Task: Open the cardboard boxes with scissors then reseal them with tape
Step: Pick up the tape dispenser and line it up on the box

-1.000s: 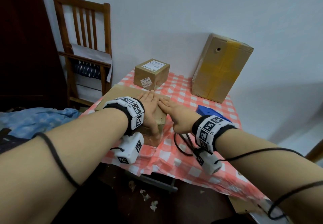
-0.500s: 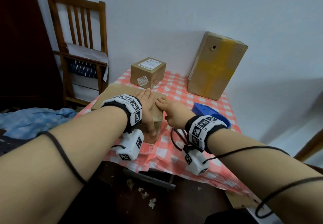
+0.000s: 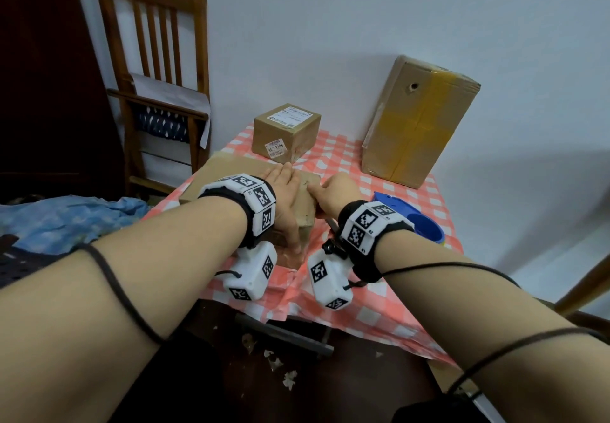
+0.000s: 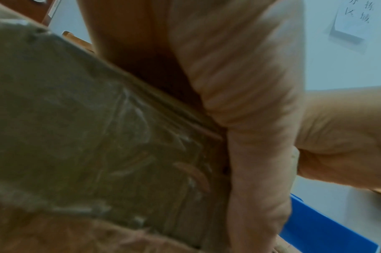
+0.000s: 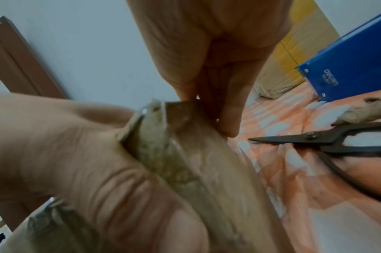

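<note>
Checkered cloth (image 3: 333, 317), pink and white, covers the table where we work. Beside the table at the left stands a wooden chair (image 3: 155, 69). Against the wall at the back right leans a tall box (image 3: 419, 122) with yellow tape, and a small labelled box (image 3: 286, 132) sits at the back middle. Nearest us lies the flat cardboard box (image 3: 227, 171), at the table's left edge. Our left hand (image 3: 286, 201) lies flat across its top with straight fingers, the thumb down over the near side. Our right hand (image 3: 333, 191) presses extended fingers against the box's right edge. Behind that wrist lies a blue tape dispenser (image 3: 419, 221), partly hidden. Dark scissors (image 5: 328, 142) rest closed on the cloth just beside the box.
</note>
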Tool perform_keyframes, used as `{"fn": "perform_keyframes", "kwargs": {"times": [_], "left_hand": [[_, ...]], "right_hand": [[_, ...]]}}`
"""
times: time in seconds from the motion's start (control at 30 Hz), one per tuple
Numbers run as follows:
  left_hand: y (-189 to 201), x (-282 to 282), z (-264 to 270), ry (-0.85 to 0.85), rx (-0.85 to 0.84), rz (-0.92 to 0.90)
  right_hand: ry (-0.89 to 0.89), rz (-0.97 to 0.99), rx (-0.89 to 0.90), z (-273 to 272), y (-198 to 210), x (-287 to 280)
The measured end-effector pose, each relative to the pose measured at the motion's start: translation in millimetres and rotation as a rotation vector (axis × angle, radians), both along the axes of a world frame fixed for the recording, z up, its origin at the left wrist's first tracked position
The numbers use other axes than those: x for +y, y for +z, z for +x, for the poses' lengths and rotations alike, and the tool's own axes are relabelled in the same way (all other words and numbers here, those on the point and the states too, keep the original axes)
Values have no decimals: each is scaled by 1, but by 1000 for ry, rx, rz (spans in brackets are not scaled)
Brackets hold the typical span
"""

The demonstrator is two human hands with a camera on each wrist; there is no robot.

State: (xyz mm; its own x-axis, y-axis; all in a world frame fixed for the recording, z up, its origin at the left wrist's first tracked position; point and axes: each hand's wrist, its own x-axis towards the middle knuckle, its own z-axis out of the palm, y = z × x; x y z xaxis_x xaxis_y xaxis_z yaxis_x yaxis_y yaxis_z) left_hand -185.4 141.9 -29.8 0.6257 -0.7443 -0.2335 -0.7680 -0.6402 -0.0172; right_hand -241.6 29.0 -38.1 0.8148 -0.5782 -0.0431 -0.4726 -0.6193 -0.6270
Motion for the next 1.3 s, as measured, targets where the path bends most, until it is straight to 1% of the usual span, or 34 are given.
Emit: {"fn": "perform_keyframes", "kwargs": {"times": [0.07, 0.1, 0.17, 0.23, 0.3, 0.37, 0.4, 0.47, 0.53, 0.6, 0.7, 0.9, 1.03, 1.1, 1.17, 1.2, 1.27, 1.3], "left_hand": [[0, 0, 0, 0, 2, -2], [-1, 0, 0, 0, -1, -2], [-1, 0, 1, -1, -9, -3], [0, 0, 1, -1, -13, -9], [0, 0, 1, -1, -12, -12], [-1, 0, 1, 2, -10, -11], [-1, 0, 1, 1, -11, -12], [-1, 1, 1, -3, -9, -12], [-1, 0, 1, -2, -9, -15], [-1, 0, 2, 17, -6, -34], [-3, -2, 4, 44, 24, -87], [-6, -1, 5, 58, 46, -137], [-3, 1, 2, 66, 39, -154], [-2, 2, 2, 70, 43, -181], [-2, 2, 2, 62, 40, -197], [-3, 3, 1, 55, 40, -189], [-1, 4, -2, 65, 69, -168], [1, 5, -4, 80, 93, -169]], "right_hand": [[8, -18, -10, -1, 4, -4], [10, 4, -14, -3, 5, -6], [18, 112, -10, -5, 9, -11], [22, 160, 29, -4, 13, -10], [40, 101, 91, -1, 16, -8], [94, -32, 153, 2, 18, -3], [116, -61, 166, 2, 18, -1], [151, -40, 183, 4, 16, -6], [140, 46, 166, 3, 14, -14], [91, 59, 145, 6, 17, -15], [63, -76, 154, 11, 18, -12], [121, -224, 138, 20, 14, -9], [131, -180, 138, 19, 15, -10], [112, -125, 125, 18, 16, -5], [127, -143, 120, 18, 17, -2], [120, -132, 123, 18, 18, -1], [45, -62, 97, 18, 18, -3], [54, -67, 116, 20, 17, -3]]}}
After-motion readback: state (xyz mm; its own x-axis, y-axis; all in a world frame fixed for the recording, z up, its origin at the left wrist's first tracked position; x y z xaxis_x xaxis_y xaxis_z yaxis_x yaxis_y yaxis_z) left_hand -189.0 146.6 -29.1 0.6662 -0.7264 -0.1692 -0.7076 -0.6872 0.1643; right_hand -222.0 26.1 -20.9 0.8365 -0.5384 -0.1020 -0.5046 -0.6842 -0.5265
